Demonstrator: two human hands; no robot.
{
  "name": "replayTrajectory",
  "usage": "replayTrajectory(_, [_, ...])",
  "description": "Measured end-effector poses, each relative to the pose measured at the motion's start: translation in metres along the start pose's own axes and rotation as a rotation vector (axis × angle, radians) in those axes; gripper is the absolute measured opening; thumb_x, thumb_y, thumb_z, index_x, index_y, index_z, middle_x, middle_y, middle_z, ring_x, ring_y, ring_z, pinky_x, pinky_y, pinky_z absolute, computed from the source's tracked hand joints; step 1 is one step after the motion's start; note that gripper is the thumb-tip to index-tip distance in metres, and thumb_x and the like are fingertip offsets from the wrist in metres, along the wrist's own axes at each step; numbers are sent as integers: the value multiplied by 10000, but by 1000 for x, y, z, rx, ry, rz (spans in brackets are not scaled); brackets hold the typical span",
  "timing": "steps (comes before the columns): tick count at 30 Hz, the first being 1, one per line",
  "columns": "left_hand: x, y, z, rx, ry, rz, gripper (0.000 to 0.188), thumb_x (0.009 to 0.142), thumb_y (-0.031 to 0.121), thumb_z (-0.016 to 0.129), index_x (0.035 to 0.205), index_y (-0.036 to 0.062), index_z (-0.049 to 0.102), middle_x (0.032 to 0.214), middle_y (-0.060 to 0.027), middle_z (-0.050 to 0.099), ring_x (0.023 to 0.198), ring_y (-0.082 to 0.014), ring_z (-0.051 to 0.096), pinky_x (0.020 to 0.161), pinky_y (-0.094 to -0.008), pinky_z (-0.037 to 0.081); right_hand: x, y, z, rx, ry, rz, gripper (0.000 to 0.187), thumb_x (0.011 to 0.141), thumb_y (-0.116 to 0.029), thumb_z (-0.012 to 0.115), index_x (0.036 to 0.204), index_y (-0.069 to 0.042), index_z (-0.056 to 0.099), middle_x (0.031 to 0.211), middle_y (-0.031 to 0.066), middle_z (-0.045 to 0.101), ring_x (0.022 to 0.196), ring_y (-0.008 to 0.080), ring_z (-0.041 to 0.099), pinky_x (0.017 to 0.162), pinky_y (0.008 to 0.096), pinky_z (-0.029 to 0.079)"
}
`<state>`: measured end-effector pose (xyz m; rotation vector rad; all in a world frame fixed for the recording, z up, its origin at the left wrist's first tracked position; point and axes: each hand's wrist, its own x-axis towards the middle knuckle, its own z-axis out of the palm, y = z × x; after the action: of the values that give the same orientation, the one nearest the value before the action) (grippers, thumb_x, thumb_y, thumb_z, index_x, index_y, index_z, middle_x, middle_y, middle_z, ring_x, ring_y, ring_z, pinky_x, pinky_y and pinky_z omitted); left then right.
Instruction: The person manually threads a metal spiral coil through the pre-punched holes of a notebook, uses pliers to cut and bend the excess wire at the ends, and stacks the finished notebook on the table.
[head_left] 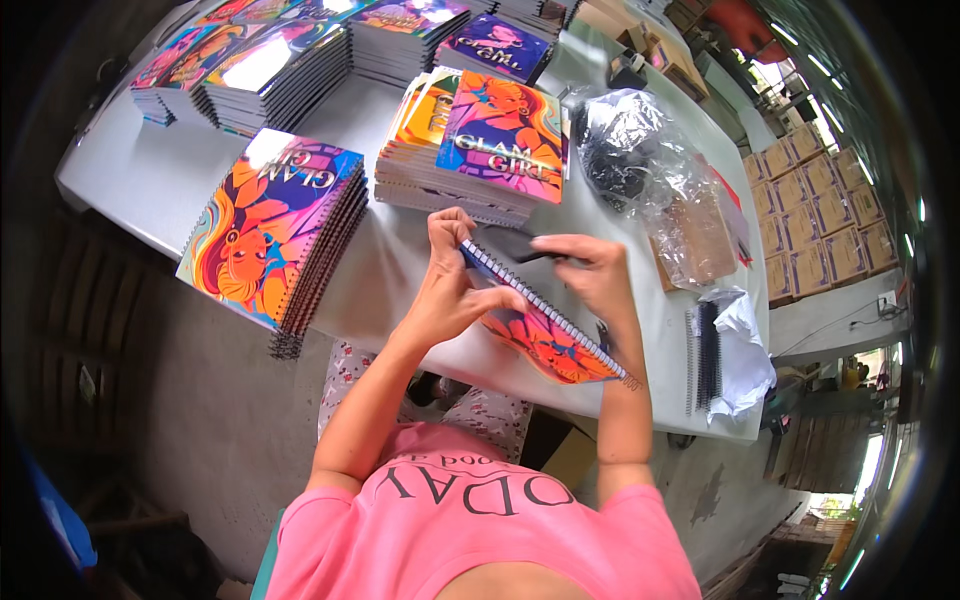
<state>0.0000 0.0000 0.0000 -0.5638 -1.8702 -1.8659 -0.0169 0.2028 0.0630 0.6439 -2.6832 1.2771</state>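
My left hand (452, 285) grips a spiral-bound notebook (552, 345) by its upper left end, thumb across the colourful orange and purple cover. The notebook is tilted above the table's near edge, coil side up. Loose coil (630, 381) sticks out past its lower right end, beside my right forearm. In my right hand (597, 275), closed fingers hold a black tool (522, 247) over the coil's upper part. Blur and the fingers hide what kind of tool it is. Just beyond my hands rises a stack of similar books (500, 140).
Spiral notebooks (275, 225) are piled at the table's left, with more stacks (275, 75) behind. To the right lie a clear plastic bag (675, 225), black coils (704, 350) and crumpled white paper (740, 355). Cartons (825, 210) stand stacked beyond the white table (385, 255).
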Motion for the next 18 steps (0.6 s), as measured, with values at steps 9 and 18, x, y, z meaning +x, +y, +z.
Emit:
replayTrajectory(9, [-1,43,-11,-185,270,-326,93,779,62,694,794,-12,641,741,8,569,684,-56,491,638,-189,396,-145,71,-52,-631,310,462,460,857,-201,601,1291,-93,493,1361,147,445,1245,339,416,994,436,343])
replayTrajectory(18, [-13,55,5,237,203,220,332,658,-25,759,982,7,696,815,-66,643,715,-135,547,632,-258,433,-166,20,15,-444,474,425,395,922,-250,524,1296,-125,500,1164,124,494,1079,284,461,941,447,337])
